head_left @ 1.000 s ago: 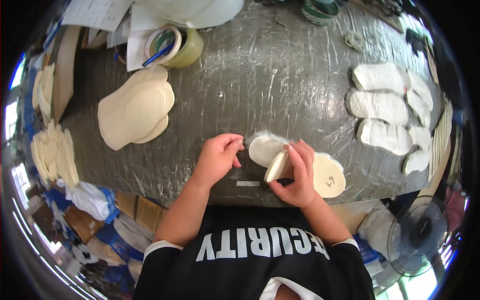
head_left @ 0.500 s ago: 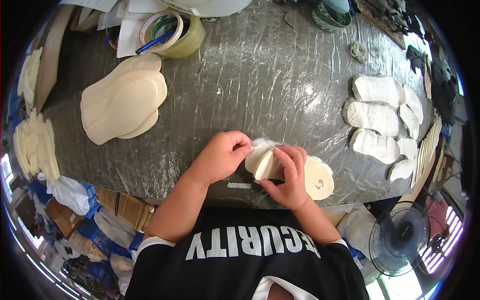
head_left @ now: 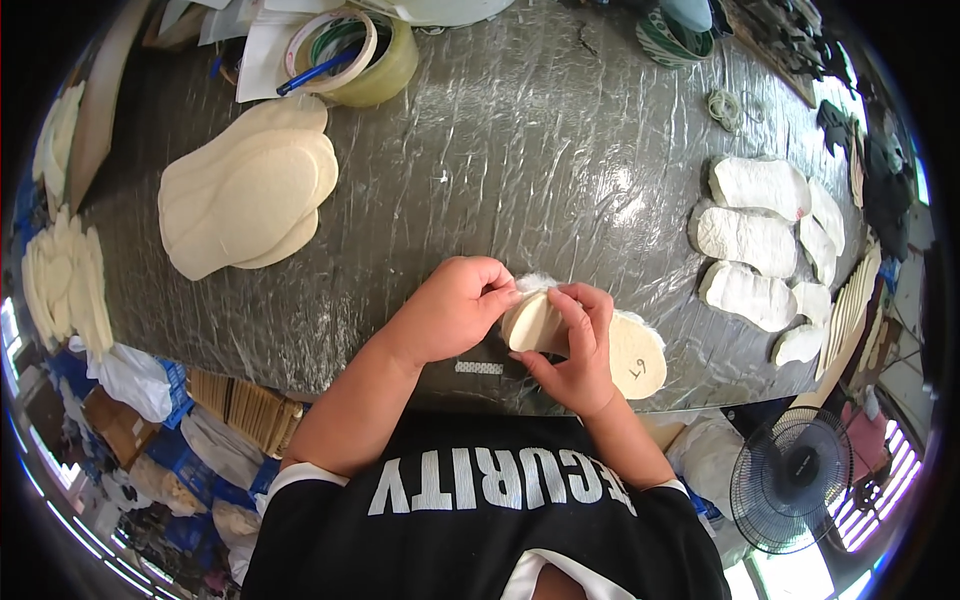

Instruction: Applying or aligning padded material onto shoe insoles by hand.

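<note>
A cream shoe insole (head_left: 533, 327) with white fluff along its far edge is bent up between my hands, close to the table's front edge. My right hand (head_left: 585, 350) grips it, fingers over the far side and thumb at the near side. At the far-left edge, by the fluff, my left hand (head_left: 462, 308) is closed with thumb and forefinger pinched together. To the right of my right hand lies a cream insole end (head_left: 638, 358) with a handwritten mark. My right hand hides whether it belongs to the bent piece.
Stacked cream insoles (head_left: 245, 190) lie at the left. White fluffy insole piles (head_left: 745, 240) stand at the right. At the back are tape rolls (head_left: 385, 65) with a blue pen (head_left: 318, 75). A small white perforated strip (head_left: 479, 368) lies near me; a fan (head_left: 790, 480) stands below right.
My left hand has shifted slightly right along the insole's edge, still pinched. My right hand keeps its grip on the insole. The whole view has moved a little.
</note>
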{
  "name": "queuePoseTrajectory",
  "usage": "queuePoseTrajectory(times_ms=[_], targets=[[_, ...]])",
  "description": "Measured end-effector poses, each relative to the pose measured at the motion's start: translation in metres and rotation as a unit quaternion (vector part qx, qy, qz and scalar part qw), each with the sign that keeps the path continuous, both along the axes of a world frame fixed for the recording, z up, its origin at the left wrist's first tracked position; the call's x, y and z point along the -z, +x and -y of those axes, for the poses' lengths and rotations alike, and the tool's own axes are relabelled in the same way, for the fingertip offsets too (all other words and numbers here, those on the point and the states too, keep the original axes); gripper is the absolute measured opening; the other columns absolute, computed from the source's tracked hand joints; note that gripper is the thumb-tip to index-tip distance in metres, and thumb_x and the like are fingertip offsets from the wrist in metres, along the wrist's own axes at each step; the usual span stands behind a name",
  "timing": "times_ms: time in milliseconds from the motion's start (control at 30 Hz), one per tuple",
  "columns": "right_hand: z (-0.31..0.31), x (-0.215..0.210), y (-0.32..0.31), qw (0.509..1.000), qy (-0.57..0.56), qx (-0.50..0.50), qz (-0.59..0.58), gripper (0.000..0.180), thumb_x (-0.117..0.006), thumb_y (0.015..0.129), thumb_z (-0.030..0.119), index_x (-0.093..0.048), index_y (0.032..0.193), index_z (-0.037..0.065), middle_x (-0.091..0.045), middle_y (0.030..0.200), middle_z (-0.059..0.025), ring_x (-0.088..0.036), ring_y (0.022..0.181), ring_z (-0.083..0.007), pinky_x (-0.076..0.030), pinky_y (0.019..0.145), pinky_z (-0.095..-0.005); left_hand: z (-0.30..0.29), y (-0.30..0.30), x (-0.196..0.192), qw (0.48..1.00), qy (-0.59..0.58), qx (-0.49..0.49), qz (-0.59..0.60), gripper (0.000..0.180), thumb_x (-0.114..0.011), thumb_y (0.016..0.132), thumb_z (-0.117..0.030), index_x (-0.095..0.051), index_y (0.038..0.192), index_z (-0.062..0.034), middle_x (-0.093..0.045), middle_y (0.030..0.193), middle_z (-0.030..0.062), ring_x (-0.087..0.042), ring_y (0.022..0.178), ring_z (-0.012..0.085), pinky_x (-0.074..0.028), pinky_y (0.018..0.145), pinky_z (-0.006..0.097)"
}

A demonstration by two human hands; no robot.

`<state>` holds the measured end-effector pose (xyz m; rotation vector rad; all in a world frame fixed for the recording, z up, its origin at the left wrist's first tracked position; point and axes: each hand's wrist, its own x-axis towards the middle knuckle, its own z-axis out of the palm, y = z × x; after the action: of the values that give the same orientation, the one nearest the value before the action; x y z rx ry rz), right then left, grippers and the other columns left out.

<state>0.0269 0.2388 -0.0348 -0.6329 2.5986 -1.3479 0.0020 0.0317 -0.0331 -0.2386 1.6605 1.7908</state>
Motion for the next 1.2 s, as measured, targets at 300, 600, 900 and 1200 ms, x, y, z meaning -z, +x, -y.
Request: queuePoseTrajectory(times_ms=[300, 600, 900, 1200], targets=[[0.001, 0.0, -0.003, 1.0, 0.015, -0.004, -0.001, 0.079, -0.085, 0.058, 0.011, -0.049, 0.128, 0.006, -0.048, 0.119, -0.0163, -0.046, 0.106, -0.0366, -0.042, 0.09, -0.0463, -0.003, 0.002, -0.002, 0.999, -0.03, -0.007, -0.037, 0.009, -0.058, 0.093, -0.004, -0.061, 0.088, 0.0027, -0.061, 0.079, 0.0013, -0.051, 0.075, 0.0069, -0.045, 0.067, 0.025], [0.001, 0.007, -0.003, 1.0, 0.005, 0.006, 0.002, 0.083, -0.083, 0.058, 0.007, -0.047, 0.132, 0.009, -0.047, 0.124, -0.0183, -0.046, 0.112, -0.0388, -0.042, 0.092, -0.0471, -0.006, 0.002, -0.005, 0.997, -0.045, -0.015, -0.055, 0.011, -0.057, 0.093, -0.005, -0.06, 0.086, 0.0023, -0.06, 0.078, 0.0021, -0.049, 0.07, 0.0075, -0.042, 0.063, 0.026], [0.002, 0.011, -0.004, 1.0, 0.001, 0.002, -0.009, 0.082, -0.085, 0.058, 0.009, -0.048, 0.131, 0.008, -0.051, 0.122, -0.0187, -0.051, 0.109, -0.0374, -0.041, 0.093, -0.0473, -0.008, 0.011, -0.002, 0.994, -0.016, -0.082, -0.068, 0.015, -0.063, 0.09, -0.007, -0.058, 0.081, 0.0038, -0.055, 0.074, 0.0076, -0.051, 0.065, 0.0138, -0.043, 0.059, 0.031], [0.003, 0.016, 0.0, 0.999, -0.011, -0.001, -0.036, 0.082, -0.085, 0.058, 0.01, -0.049, 0.131, 0.007, -0.051, 0.122, -0.0185, -0.052, 0.108, -0.0368, -0.042, 0.089, -0.0465, -0.004, 0.008, -0.007, 0.993, 0.041, -0.092, 0.065, 0.013, -0.068, 0.086, 0.001, -0.06, 0.096, 0.0008, -0.06, 0.09, 0.0, -0.057, 0.079, 0.0066, -0.049, 0.07, 0.023]])
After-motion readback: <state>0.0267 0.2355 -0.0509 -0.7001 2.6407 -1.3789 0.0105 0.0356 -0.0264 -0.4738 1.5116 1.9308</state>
